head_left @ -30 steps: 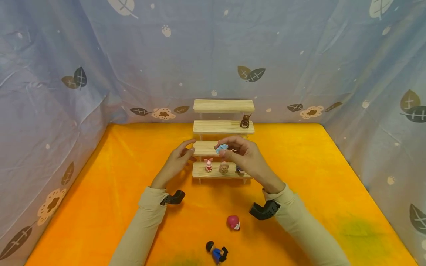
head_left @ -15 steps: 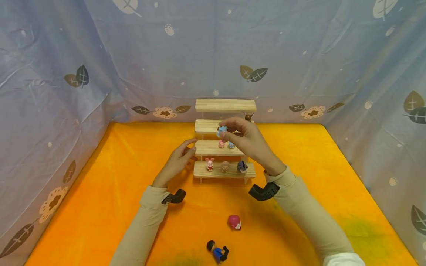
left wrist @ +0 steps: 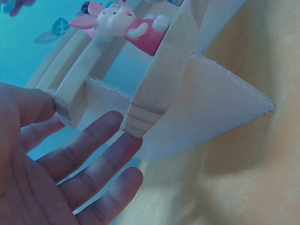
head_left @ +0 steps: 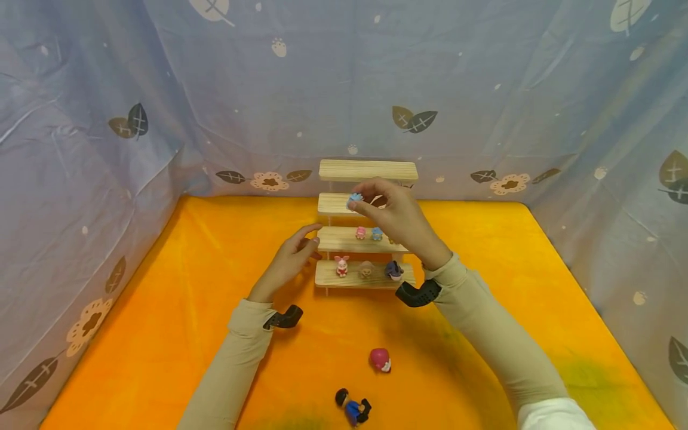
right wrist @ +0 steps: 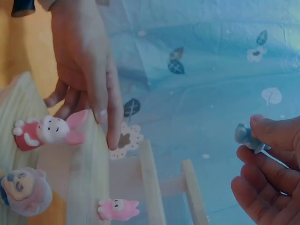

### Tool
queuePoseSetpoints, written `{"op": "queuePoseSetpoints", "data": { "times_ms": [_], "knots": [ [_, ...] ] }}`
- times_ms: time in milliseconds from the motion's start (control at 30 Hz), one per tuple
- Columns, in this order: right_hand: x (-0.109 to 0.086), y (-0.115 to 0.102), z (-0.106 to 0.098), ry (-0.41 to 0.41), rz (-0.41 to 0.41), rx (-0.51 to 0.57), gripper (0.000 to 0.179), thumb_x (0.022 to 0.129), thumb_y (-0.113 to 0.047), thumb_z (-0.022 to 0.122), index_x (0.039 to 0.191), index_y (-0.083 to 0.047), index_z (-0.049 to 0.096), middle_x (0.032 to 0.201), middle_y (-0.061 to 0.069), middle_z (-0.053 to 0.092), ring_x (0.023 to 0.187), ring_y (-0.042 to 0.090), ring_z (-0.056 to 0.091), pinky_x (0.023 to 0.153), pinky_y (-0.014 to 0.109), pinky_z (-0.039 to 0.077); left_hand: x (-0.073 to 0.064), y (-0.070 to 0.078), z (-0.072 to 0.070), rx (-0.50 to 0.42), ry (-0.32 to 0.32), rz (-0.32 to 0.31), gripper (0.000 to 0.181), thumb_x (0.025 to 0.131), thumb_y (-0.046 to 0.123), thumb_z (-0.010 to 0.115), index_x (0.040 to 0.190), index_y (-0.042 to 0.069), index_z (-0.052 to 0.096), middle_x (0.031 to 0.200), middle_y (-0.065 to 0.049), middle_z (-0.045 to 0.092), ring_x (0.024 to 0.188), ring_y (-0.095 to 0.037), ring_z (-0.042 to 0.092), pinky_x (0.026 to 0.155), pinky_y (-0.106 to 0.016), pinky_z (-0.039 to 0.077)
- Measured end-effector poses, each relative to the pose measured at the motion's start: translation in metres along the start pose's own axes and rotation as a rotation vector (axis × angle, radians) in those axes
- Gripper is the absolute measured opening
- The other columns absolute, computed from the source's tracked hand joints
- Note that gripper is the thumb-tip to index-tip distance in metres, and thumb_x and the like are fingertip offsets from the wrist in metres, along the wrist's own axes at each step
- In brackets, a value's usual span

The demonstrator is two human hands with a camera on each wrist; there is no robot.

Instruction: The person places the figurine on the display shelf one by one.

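My right hand (head_left: 400,218) pinches a small light-blue figurine (right wrist: 248,137) between thumb and fingers, in front of the third tier of a stepped wooden display shelf (head_left: 344,240). At the shelf's left end is my left hand (head_left: 287,263), its fingers (left wrist: 126,152) loosely extended against the tier ends. On the lowest tier sit a pink rabbit-like figurine (head_left: 341,267), a brown figurine (head_left: 366,270) and a dark purple one (head_left: 394,270). The second tier bears a pink figurine (head_left: 361,233) and a blue figurine (head_left: 377,233). My right hand mostly hides the brown horned figurine on the third tier.
A magenta figurine (head_left: 380,359) and a black-haired figurine in blue (head_left: 353,407) lie on the orange cloth (head_left: 301,370) in front of the shelf. Patterned curtains (head_left: 258,95) stand behind and on both sides.
My right hand has lifted the light-blue figurine from the second tier's height up to the third tier, uncovering the figurines below. The left hand stays at the shelf's left end.
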State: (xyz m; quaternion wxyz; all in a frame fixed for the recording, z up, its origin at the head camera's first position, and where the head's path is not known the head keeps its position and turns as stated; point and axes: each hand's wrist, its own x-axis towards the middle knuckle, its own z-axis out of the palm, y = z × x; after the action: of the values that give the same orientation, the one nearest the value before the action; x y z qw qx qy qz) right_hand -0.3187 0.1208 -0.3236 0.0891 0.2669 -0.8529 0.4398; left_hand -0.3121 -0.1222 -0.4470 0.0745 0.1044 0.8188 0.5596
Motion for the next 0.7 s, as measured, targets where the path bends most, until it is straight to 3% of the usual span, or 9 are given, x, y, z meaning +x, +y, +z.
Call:
{"op": "queuePoseSetpoints", "data": {
  "times_ms": [333, 567, 700],
  "knots": [
    [0.012, 0.01, 0.014, -0.031, -0.093, -0.128, 0.018, 0.095, -0.017, 0.073, 0.11, -0.007, 0.072, 0.106, 0.009, 0.069, 0.097, 0.024, 0.058, 0.084, 0.038, 0.054, 0.0, -0.001, -0.001, 0.003, -0.009, 0.012, 0.047, 0.11, 0.032, 0.046, 0.155, 0.017, 0.042, 0.116, -0.023, 0.07, 0.1, -0.034, 0.071, 0.084, -0.054, 0.057],
    [0.012, 0.015, 0.025, -0.053, -0.098, -0.225, 0.018, 0.096, -0.018, 0.072, 0.11, -0.007, 0.072, 0.113, 0.009, 0.067, 0.106, 0.026, 0.058, 0.095, 0.041, 0.05, -0.001, 0.0, -0.002, -0.007, -0.013, 0.016, 0.047, 0.109, 0.033, 0.046, 0.155, 0.021, 0.042, 0.119, -0.02, 0.069, 0.099, -0.03, 0.071, 0.083, -0.053, 0.058],
    [0.013, 0.019, 0.033, -0.067, -0.108, -0.299, 0.016, 0.096, -0.019, 0.072, 0.106, -0.007, 0.073, 0.108, 0.009, 0.069, 0.103, 0.026, 0.058, 0.091, 0.04, 0.05, -0.001, 0.0, -0.002, -0.003, -0.017, 0.018, 0.047, 0.11, 0.032, 0.046, 0.155, 0.02, 0.041, 0.118, -0.021, 0.069, 0.099, -0.03, 0.071, 0.083, -0.052, 0.058]
  ]
}}
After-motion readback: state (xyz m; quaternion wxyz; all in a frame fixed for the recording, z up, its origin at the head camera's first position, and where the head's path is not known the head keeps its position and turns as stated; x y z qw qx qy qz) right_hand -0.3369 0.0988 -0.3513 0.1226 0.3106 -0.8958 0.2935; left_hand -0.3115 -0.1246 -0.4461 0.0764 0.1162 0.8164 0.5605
